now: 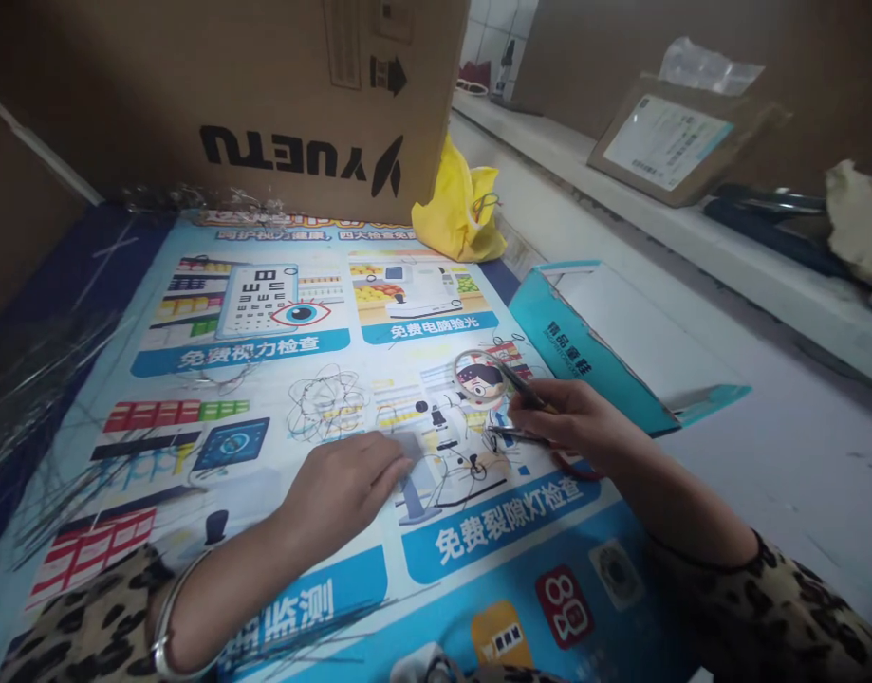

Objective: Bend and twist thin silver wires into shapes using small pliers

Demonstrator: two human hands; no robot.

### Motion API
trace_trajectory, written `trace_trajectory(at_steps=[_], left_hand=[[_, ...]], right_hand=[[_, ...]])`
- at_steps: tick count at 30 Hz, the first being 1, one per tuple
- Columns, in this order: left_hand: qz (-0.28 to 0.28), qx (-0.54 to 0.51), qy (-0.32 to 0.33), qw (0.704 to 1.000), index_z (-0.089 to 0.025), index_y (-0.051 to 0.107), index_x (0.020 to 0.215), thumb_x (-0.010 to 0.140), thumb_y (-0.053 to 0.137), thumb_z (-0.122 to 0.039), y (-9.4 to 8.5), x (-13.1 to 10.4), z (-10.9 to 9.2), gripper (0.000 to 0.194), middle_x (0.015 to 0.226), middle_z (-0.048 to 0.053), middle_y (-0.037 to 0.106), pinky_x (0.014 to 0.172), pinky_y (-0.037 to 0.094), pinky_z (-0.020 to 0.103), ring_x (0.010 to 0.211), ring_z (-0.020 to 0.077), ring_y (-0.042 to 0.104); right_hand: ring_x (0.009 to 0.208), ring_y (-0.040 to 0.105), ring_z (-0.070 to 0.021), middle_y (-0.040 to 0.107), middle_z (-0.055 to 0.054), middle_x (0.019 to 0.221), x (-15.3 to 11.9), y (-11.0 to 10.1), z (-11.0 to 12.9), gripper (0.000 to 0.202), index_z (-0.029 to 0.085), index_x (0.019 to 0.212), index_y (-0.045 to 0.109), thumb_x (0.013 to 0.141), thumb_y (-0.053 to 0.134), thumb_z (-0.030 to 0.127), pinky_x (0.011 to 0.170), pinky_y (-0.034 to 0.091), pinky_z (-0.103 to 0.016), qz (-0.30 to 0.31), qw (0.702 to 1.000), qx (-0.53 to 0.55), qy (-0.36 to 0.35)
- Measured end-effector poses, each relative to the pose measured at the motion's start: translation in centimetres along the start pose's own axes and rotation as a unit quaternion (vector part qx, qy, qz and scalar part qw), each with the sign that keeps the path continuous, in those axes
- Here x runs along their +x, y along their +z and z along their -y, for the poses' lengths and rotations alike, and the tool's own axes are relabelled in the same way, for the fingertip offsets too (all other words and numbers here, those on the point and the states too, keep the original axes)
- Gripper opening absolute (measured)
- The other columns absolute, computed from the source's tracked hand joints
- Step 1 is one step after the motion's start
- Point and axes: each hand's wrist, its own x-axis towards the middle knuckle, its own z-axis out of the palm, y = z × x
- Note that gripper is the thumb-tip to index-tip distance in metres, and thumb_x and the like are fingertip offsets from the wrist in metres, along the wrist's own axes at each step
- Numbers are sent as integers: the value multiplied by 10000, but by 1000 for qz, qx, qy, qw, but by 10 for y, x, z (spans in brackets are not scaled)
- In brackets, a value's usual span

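My left hand (357, 474) rests on the printed poster sheet (385, 379), its fingers curled together and pointing right. What they pinch, if anything, is too small to make out. Just beyond it lies a loose, flower-like tangle of thin wire (326, 403). My right hand (574, 417) is closed around a dark metal tool with two arms spread apart and a red loop below, which looks like scissors (515, 434). Near its upper arm is a round ring shape (479, 378); I cannot tell whether it is printed or real. Fine dark strands lie between the two hands.
A large cardboard box (293, 104) stands at the back, beside a yellow plastic bag (458, 213). An opened turquoise carton (578, 341) lies at right. A ledge (549, 142) holds a labelled parcel (667, 142). Long thin wires (72, 484) spread along the left side.
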Motion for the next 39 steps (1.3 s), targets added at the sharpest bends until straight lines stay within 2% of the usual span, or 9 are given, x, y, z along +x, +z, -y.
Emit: trace_trajectory(at_steps=[3,5,8,12,17,21,25,35,39], left_hand=[[-97,-104,-18,990,-207,614,933,899,442,-302,-12,1,-4,200,860,21,662,705,471,263,799,146,606],[-153,-152,-65,974,-190,616,927,888,465,-288,-24,3,-6,184,873,28,660,718,469,253,799,137,599],[-198,-185,-94,958,-177,624,914,860,516,-283,-40,4,-4,161,891,34,660,724,466,247,815,138,596],[-237,-192,-78,949,-181,645,908,846,540,-272,-52,5,6,152,871,34,658,762,462,253,839,141,594],[-237,-205,-86,946,-182,661,816,857,521,-260,-54,8,16,166,806,20,680,712,457,235,760,125,608],[-231,-188,-120,947,-173,642,766,836,537,-241,-50,9,18,143,736,5,668,655,442,221,690,114,594],[-250,-172,-144,942,-168,613,735,827,524,-225,-45,9,16,140,709,0,639,633,427,216,667,110,568],[-261,-261,-207,906,-162,536,706,838,488,-259,-31,11,11,170,655,-20,542,594,389,205,626,101,481],[-253,-272,-205,905,-160,549,719,845,492,-287,-32,11,12,188,663,-14,547,598,390,211,629,103,485]], right_hand=[[517,355,-70,421,46,562,8,14,28,194,172,670,561,740,579,352,481,279,-218,7,997,-45,-62],[549,390,-83,453,36,579,17,27,45,179,177,651,567,743,565,330,509,307,-225,28,989,-85,-122],[600,438,-106,501,22,618,33,48,64,184,189,667,578,764,534,339,556,340,-240,47,973,-134,-184],[589,415,-106,471,33,609,54,74,75,199,195,673,549,772,518,366,534,332,-232,81,967,-123,-207],[614,421,-108,483,39,639,69,91,72,189,204,711,538,779,528,380,566,357,-236,101,971,-64,-207],[641,457,-112,516,39,672,72,98,66,171,210,753,550,777,535,378,599,383,-240,94,976,-18,-193],[609,444,-109,502,42,650,69,105,62,149,208,738,536,773,527,353,566,367,-232,67,979,-15,-193],[629,448,-114,499,39,660,67,115,61,136,204,730,520,760,525,337,575,371,-234,47,978,27,-202],[642,453,-117,493,41,661,71,115,58,137,205,728,522,759,535,338,592,374,-236,57,976,31,-207]])
